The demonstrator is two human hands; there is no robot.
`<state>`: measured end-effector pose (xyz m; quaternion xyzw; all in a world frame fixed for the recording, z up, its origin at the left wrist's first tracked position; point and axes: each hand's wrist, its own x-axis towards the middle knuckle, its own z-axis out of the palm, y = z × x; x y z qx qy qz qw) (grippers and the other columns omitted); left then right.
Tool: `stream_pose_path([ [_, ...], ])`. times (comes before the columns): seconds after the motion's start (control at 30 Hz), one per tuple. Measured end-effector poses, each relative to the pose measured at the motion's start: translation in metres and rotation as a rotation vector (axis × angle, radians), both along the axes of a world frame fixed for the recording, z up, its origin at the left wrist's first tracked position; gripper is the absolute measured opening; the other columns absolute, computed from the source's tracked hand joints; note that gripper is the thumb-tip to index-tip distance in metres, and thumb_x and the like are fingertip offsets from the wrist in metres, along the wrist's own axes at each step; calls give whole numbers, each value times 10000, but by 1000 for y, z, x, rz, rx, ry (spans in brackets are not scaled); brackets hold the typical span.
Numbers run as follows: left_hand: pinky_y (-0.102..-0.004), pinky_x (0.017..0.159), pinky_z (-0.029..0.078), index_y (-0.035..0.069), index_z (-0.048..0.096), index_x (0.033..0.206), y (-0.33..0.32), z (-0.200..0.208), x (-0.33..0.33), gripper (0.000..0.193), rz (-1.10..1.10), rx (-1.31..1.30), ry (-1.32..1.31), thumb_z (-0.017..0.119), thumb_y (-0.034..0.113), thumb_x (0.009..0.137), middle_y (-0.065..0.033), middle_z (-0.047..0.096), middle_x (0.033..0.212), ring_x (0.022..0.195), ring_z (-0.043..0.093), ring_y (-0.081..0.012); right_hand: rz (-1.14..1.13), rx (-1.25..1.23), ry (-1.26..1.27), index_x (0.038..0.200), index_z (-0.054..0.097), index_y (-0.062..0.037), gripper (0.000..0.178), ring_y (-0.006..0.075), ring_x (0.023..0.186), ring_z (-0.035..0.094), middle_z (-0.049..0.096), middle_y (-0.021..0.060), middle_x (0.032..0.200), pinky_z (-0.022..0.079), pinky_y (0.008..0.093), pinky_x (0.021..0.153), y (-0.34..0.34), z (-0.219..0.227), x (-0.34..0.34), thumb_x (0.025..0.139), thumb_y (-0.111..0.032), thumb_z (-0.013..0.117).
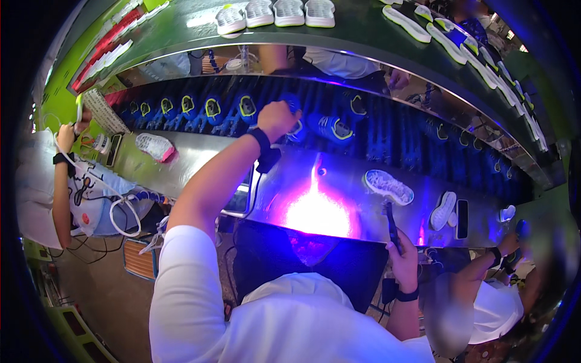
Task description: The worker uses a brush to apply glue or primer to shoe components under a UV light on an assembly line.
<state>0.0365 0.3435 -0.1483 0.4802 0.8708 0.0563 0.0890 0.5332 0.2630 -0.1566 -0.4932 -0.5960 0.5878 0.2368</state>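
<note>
My left hand point(278, 118) is stretched out over the dark rack, its fingers curled around a blue shoe point(295, 130) that it partly covers. Another blue shoe point(334, 128) with a yellow-green collar lies just to the right of it. Close to the bench's front edge, my right hand point(404, 260) grips a black-handled brush point(391, 222) that points up and away. Just beyond the brush tip, a white shoe sole point(389, 186) rests on the metal bench point(260, 202).
Several blue shoes point(213, 110) line the rack. White soles point(289, 12) sit on the green upper shelf point(354, 35). A sole pair point(443, 210) and a phone point(462, 219) lie right; another sole point(155, 147) lies left. Bright light glares mid-bench. Co-workers' arms point(62, 187) show at both sides.
</note>
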Motion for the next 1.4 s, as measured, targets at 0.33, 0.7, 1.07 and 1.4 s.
stream_pose_path([
  [0.33, -451, 789, 598, 99, 792, 1003, 82, -63, -47, 267, 152, -417, 261, 651, 232, 819, -177, 759, 1034, 933, 748, -355, -193, -191, -5, 1351, 592, -18, 397, 32, 592, 468, 586, -14, 836, 366, 213, 504, 25, -33, 4, 954, -11, 609],
  [0.7, -455, 907, 535, 85, 729, 1054, 99, -38, 42, 406, -966, -278, 91, 831, 181, 673, -135, 671, 1044, 1021, 652, -356, -244, -287, 365, 1399, 543, -5, 423, 21, 548, 440, 597, -9, 832, 352, 187, 476, 49, -86, -9, 979, -15, 586],
  [1.07, -409, 918, 536, 73, 691, 1215, 112, 2, 21, 541, -938, -110, 59, 758, 58, 678, -126, 651, 1102, 1054, 641, -331, -227, -228, 301, 1417, 539, -12, 446, 38, 573, 505, 604, -19, 794, 409, 207, 509, 44, -90, -6, 977, -18, 605],
  [1.4, -413, 1060, 481, 65, 619, 1336, 122, -43, 17, 640, -854, -316, 75, 716, 21, 705, -199, 602, 1336, 1237, 590, -347, -250, -204, 353, 1424, 520, -9, 446, 26, 562, 480, 594, -33, 819, 370, 192, 479, 42, -104, -4, 986, -34, 597],
])
